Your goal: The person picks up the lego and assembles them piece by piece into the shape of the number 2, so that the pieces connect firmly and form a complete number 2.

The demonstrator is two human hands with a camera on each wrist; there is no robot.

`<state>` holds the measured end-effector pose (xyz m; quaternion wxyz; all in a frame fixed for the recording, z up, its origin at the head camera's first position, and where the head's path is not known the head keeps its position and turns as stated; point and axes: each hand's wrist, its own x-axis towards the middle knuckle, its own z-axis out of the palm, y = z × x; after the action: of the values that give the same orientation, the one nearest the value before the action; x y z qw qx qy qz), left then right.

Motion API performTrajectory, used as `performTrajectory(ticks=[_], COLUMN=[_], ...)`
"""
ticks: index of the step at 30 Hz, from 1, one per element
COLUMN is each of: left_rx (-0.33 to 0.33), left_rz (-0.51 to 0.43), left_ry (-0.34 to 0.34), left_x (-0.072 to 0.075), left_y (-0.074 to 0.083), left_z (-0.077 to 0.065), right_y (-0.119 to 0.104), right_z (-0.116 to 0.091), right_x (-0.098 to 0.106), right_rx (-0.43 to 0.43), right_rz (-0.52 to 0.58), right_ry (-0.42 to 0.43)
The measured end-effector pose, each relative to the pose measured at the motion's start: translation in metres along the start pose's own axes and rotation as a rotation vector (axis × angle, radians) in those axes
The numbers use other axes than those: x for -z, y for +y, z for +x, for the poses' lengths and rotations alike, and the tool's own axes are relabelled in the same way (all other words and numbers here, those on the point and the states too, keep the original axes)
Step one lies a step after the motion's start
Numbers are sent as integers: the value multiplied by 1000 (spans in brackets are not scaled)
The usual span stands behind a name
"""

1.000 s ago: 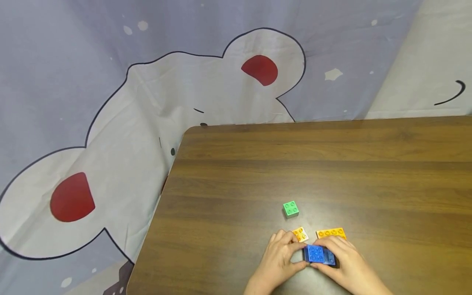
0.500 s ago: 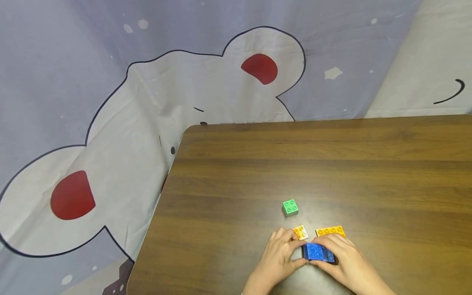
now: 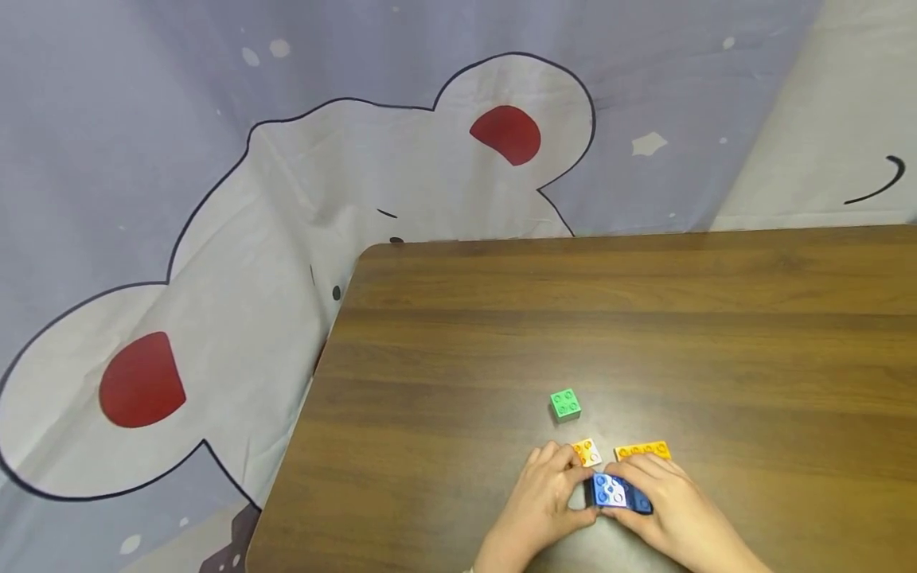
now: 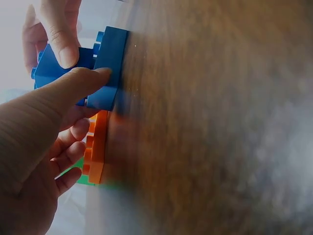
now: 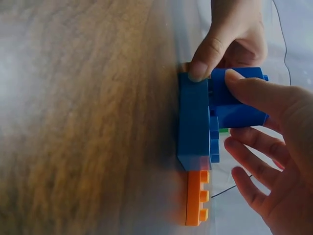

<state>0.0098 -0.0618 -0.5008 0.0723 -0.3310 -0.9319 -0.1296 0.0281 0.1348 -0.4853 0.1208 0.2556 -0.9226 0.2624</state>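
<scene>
Two blue toy bricks are between the hands near the front of the table. A long lower blue brick (image 5: 194, 122) rests on the tabletop, and my left hand (image 3: 540, 497) pinches its left end between thumb and fingers. Over that end sits a shorter upper blue brick (image 3: 610, 490), slightly tilted on the lower one's studs. My right hand (image 3: 669, 501) grips this upper brick, its thumb on the near side in the right wrist view. Whether the studs are fully pressed in cannot be seen. Fingers hide part of both bricks.
A small orange brick (image 3: 587, 453) lies just beyond the left fingers. Behind the right hand is a long orange brick (image 3: 642, 451), partly covered. A green brick (image 3: 565, 405) stands farther back on the wooden table (image 3: 458, 358). A printed curtain (image 3: 401, 159) hangs behind.
The upper blue brick has tipped slightly, and its top now catches a bright glare. Both hands keep their grip in nearly the same place.
</scene>
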Motion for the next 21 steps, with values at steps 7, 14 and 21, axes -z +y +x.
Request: performTrajectory(ticks=[7,14,21], left_rx=[-60,-78,-51], left_rz=[21,17,9], left_ry=[13,62,19], left_x=[4,6,6], left_y=[-2,-3,-3], left_z=[3,3,5], right_y=[-1,-3,1], right_z=[2,1,1], right_x=[1,2,-2], right_rx=[22,4,19], right_rz=[-76,-111,-86], right_ry=[49,29,84])
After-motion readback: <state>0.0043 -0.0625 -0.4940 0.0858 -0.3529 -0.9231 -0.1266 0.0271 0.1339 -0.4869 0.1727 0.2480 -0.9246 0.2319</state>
